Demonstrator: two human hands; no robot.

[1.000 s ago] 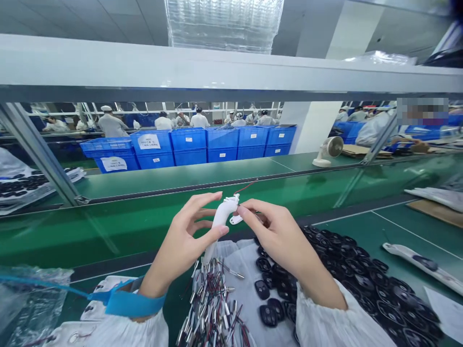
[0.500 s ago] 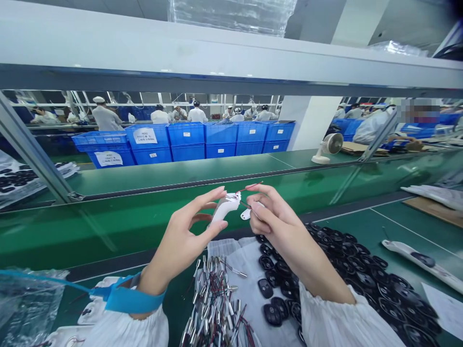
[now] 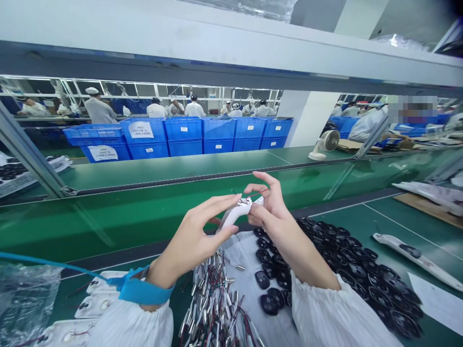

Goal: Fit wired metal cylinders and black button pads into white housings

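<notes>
Head view: left hand (image 3: 191,246) grasps a white plastic handle (image 3: 236,214), held up over the bench, thumb and fingers closed around it. Right hand (image 3: 277,221) is at the handle's top end, beside a thin red wire (image 3: 259,193); whether it pinches the wire, cannot tell. Below the grip, wired metal cylinders (image 3: 213,303) lie heaped; right of them, many black rubber keypads (image 3: 262,279). Both heaps look large, so much appears left.
</notes>
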